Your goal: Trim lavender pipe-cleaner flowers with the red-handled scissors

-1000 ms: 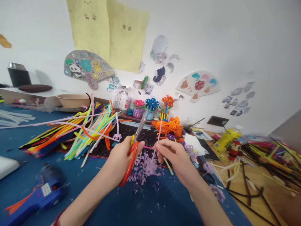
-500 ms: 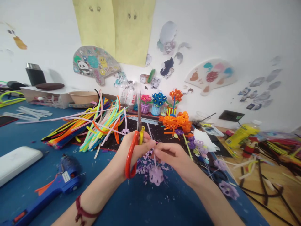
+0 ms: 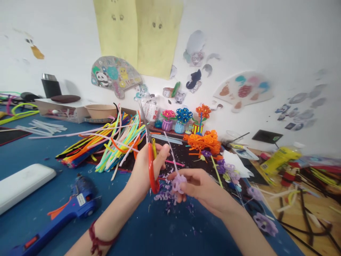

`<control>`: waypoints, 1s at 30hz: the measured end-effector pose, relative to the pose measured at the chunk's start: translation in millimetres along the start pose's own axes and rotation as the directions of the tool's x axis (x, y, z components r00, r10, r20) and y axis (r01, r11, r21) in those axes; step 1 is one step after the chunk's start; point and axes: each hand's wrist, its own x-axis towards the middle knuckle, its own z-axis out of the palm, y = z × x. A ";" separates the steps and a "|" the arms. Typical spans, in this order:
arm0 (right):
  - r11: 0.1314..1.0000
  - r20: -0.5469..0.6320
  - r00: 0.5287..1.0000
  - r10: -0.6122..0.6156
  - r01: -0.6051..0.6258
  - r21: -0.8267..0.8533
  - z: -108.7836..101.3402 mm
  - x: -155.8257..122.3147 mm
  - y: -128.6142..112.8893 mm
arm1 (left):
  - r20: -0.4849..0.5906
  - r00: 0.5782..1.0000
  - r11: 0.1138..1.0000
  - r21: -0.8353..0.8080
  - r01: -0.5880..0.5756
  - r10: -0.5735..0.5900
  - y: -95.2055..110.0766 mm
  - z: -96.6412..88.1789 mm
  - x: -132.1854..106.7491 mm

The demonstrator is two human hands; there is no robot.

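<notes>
Left hand parted from right hand, one scissors, one flower

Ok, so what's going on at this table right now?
The person's left hand holds red-handled scissors, blades pointing up and away. The right hand grips a light purple pipe-cleaner flower by its blossom, the stem extending away from the person. Purple clippings lie scattered on the blue tabletop below. Off to the left are a blue glue gun and a bundle of colored pipe cleaners; potted pipe-cleaner flowers stand at the back.
</notes>
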 end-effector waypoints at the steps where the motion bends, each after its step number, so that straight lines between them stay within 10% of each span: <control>1: 0.999 -0.028 0.999 -0.018 0.019 0.040 -0.1 1.0 0.1 | 0.007 1.000 0.997 0.074 -0.027 0.027 -2.0 0.0 -0.3; 5: 0.968 -0.213 0.969 -0.126 0.167 0.187 -2.9 5.5 -0.8 | 0.090 0.982 0.943 0.277 -0.183 0.164 -5.7 1.4 -3.5; 11: 0.876 -0.433 0.857 -0.279 0.412 0.252 -10.6 10.6 -3.9 | 0.179 0.984 0.661 0.738 -0.136 0.003 9.8 7.3 -13.3; 30: 0.886 -0.503 0.746 -0.436 0.453 -0.097 -7.4 9.8 0.3 | 0.299 0.952 0.475 0.848 -0.234 -0.064 11.9 14.5 -19.5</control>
